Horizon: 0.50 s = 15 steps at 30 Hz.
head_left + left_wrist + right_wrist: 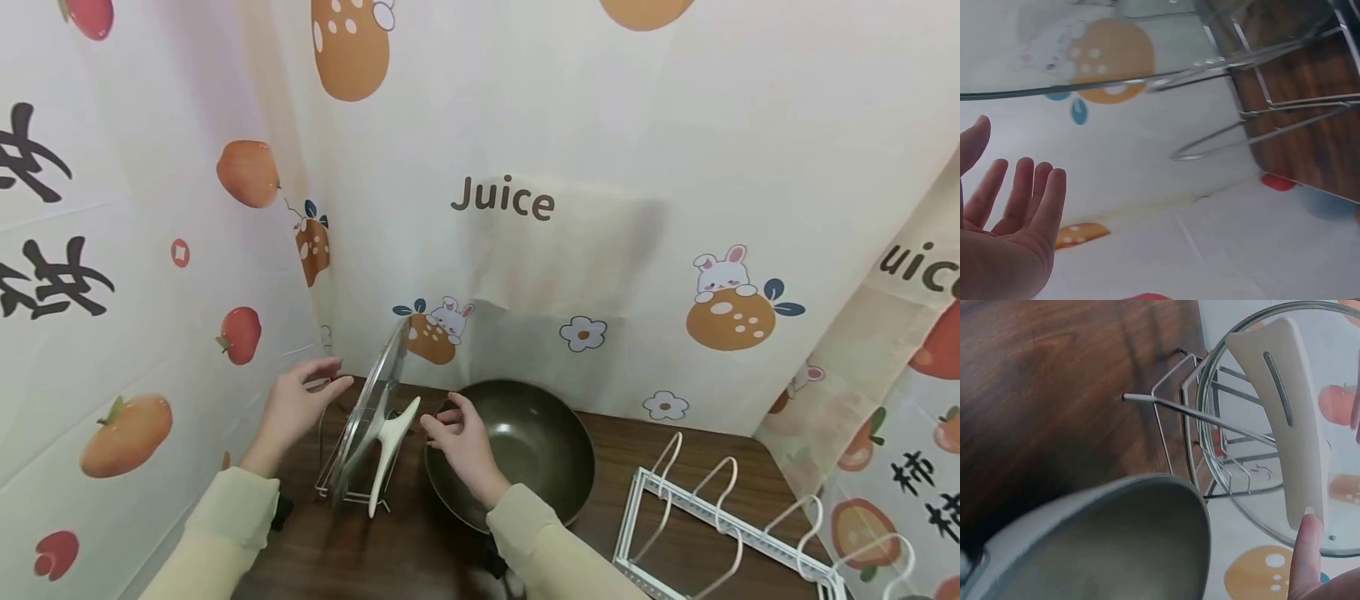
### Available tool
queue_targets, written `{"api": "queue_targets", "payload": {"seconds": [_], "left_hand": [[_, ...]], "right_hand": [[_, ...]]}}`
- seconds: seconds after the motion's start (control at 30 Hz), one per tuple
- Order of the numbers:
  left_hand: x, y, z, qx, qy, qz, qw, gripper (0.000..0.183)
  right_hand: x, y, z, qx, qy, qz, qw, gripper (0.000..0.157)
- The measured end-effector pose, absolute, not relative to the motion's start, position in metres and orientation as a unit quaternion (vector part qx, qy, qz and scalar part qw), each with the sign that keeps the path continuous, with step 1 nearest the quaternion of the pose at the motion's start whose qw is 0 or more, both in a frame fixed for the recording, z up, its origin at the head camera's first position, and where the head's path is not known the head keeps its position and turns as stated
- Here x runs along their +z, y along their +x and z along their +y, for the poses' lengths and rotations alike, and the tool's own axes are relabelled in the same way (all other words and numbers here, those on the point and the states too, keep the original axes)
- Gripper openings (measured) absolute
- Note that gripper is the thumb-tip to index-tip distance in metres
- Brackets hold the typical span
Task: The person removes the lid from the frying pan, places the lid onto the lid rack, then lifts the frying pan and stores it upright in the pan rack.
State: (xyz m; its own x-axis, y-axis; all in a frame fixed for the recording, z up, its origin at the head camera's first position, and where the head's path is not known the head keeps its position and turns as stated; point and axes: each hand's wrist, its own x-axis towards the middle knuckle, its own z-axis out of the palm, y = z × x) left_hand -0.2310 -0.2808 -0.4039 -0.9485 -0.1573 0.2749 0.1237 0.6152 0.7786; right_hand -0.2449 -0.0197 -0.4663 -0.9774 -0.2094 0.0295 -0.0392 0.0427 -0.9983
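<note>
A glass pot lid [382, 375] with a long cream handle [390, 450] stands on edge, tilted, in a wire rack [363, 496]. Left of the lid, my left hand [296, 408] is raised with fingers loosely bent and nothing in them. The left wrist view shows that hand [1016, 219] apart from the lid's rim [1054, 90]. On the handle side, my right hand [468, 442] hovers over the wok [540, 442], its thumb and fingers spread apart. In the right wrist view one fingertip [1310, 519] overlaps the end of the handle [1297, 444].
The dark wok stands right of the rack on the brown wooden table [300, 550]. A white frame with curved wire loops [720, 525] lies at the front right. Behind and to the left hangs a fruit-printed cloth [585, 250], close to the table's edges.
</note>
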Motion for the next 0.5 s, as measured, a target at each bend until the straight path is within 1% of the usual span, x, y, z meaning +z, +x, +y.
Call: {"api": "queue_targets", "payload": {"seconds": [0.17,0.27,0.37,0.5], "left_hand": [[-0.386,-0.227,-0.271,-0.439,-0.003,-0.883,0.165,0.048],[-0.376,-0.225,-0.264,-0.444,-0.016,-0.878,0.177,0.047],[-0.367,-0.224,-0.257,-0.447,-0.031,-0.873,0.192,0.048],[-0.351,-0.218,-0.245,-0.439,-0.044,-0.876,0.197,0.050]], "right_hand": [[-0.456,-0.244,-0.006,-0.677,-0.098,0.727,0.060,0.072],[-0.449,-0.242,0.005,-0.669,-0.107,0.733,0.057,0.071],[-0.442,-0.240,0.018,-0.664,-0.114,0.737,0.055,0.070],[-0.438,-0.239,0.035,-0.658,-0.124,0.741,0.051,0.070]]}}
